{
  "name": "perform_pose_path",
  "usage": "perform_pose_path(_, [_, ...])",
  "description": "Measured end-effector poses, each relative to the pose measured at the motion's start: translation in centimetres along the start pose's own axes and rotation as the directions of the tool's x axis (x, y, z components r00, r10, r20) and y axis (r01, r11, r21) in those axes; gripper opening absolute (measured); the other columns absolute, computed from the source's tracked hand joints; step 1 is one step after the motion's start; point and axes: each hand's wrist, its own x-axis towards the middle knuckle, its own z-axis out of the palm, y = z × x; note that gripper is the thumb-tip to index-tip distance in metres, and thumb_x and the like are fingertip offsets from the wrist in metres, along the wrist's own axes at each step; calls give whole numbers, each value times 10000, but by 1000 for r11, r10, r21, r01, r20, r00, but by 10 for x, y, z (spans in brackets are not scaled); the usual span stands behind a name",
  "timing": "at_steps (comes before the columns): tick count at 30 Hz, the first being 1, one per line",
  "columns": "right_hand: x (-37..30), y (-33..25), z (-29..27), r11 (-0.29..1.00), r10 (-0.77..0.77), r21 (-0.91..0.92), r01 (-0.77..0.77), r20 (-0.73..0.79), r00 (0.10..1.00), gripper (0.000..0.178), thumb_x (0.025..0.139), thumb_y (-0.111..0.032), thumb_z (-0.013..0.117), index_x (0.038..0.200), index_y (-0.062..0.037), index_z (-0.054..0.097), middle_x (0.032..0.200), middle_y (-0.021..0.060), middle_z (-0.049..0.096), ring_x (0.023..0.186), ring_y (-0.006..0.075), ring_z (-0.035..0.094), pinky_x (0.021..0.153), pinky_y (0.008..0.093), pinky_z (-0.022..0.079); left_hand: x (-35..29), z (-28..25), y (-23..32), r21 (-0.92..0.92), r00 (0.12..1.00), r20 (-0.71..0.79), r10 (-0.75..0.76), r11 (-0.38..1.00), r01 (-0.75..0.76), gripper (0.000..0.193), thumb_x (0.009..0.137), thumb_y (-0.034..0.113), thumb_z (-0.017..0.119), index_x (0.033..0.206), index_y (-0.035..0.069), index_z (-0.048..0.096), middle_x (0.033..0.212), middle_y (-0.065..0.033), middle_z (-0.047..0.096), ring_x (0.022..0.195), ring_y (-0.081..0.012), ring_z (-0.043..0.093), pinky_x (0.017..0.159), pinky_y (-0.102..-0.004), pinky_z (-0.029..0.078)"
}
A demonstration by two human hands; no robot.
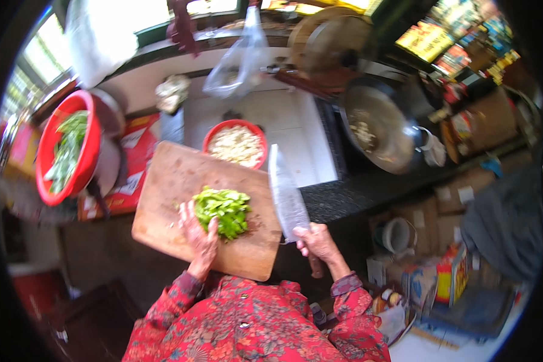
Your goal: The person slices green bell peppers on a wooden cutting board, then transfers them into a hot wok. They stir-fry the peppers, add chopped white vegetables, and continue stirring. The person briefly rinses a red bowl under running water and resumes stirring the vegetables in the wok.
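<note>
Here, a wooden cutting board (163,199) lies beneath the left hand (200,238). A wok (392,136) stands beyond the right hand (318,242), which is closed around a cleaver (288,196), its blade pointing forward. Ahead, between both hands, sits a red bowl (264,148) of pale pieces (235,143). Chopped greens (223,212) are heaped on the board, against the left hand's open fingers.

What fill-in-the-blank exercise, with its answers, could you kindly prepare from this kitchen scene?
1. The right hand holds a ____ with a broad metal blade.
2. Chopped vegetable pieces beside the left hand are coloured ____.
3. Those pieces lie on a wooden cutting ____.
4. The wok stands toward the picture's ____ side.

Missing words: knife; green; board; right.
</note>
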Motion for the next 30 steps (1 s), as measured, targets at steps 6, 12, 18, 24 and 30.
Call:
perform_pose_path(6, [46,-17,-21,998,8,-59,7,252,968,214,881,-221,614,855,-8,609,607,18,577,446,72,527,396,218,427,4,25,39,80,986,-117,-116,989,126,757,796,365,694,1421,110,350,1451,-244,243,1349,-405,229,1091,-515,181])
perform_pose_path(12, [68,-38,-11,981,57,-192,33,444,894,214,883,-208,600,821,-4,599,602,28,572,442,85,545,391,225,439,15,43,60,161,964,-169,-207,959,235,754,763,557,666,1409,276,397,1482,-242,161,1369,-455,114,1054,-645,85])
perform_pose_path(18, [70,-38,12,971,93,-231,55,584,806,209,884,-195,603,820,2,625,615,24,580,456,87,553,407,214,450,24,47,75,252,946,-109,-304,912,323,699,745,581,658,1356,306,459,1483,-212,194,1366,-466,115,1042,-676,71])
perform_pose_path(24, [57,-29,29,968,132,-249,23,589,797,200,894,-195,588,832,-8,621,623,18,582,466,81,544,421,217,442,20,39,73,168,954,-177,-242,947,272,574,711,442,718,1219,219,573,1410,-149,350,1345,-389,228,1044,-637,123])
perform_pose_path(30, [38,-19,54,975,106,-221,28,570,815,193,895,-191,575,821,-16,605,621,17,583,474,85,540,436,230,441,14,28,60,54,946,-289,-148,984,170,506,659,319,777,1118,164,632,1316,-134,440,1270,-326,350,1047,-506,219])
